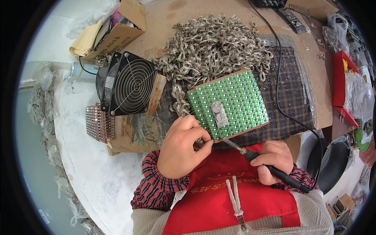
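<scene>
A green circuit board panel [243, 100], covered with rows of small parts, lies tilted on the dark checked cloth in front of me. My left hand [182, 145] is closed at its lower left edge, thumb and finger pinched together there. A bundle of thin silvery wires [180, 102] runs into this hand and shows again below the fingers. My right hand [275, 159] grips the black handle of a soldering iron [250, 156]. The iron's tip meets the near edge of the panel, close to my left fingertips. A small grey, rounded piece [219, 114] rests on top of the panel.
Behind the panel lies a large heap of looped silvery wire [219, 47]. A black fan [131, 84] stands at the left, beside stacked boards [100, 122]. The iron's black cord [279, 74] crosses the checked cloth [291, 90]. A red box [344, 86] sits at the right.
</scene>
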Demonstrator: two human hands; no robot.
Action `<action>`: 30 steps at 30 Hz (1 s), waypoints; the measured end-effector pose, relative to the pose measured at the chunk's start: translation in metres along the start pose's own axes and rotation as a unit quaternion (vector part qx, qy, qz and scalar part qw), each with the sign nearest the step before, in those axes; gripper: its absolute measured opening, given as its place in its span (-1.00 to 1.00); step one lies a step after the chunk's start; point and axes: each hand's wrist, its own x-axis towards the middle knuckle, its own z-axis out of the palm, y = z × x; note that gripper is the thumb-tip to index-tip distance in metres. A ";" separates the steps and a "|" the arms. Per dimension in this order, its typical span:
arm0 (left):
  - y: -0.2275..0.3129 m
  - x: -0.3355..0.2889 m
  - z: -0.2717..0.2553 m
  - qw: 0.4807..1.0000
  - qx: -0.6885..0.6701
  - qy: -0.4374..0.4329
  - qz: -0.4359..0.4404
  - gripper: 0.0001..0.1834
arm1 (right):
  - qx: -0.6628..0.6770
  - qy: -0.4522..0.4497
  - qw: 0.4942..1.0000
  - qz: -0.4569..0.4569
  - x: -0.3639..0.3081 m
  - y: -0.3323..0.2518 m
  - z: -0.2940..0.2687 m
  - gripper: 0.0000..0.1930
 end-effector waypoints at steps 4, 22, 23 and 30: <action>0.000 0.000 0.001 1.000 0.000 0.002 -0.001 -0.87 | 0.000 -0.002 1.000 0.003 0.000 0.000 0.000 -0.81; -0.001 -0.001 0.001 1.000 -0.002 0.001 -0.005 -0.88 | 0.002 0.012 1.000 -0.002 0.002 0.001 0.001 -0.82; -0.001 -0.001 0.001 1.000 -0.002 0.000 -0.005 -0.88 | 0.003 0.014 1.000 -0.004 0.002 0.002 0.001 -0.82; 0.000 -0.001 0.001 1.000 -0.003 0.001 -0.007 -0.87 | 0.000 0.018 1.000 -0.007 0.002 0.003 0.002 -0.82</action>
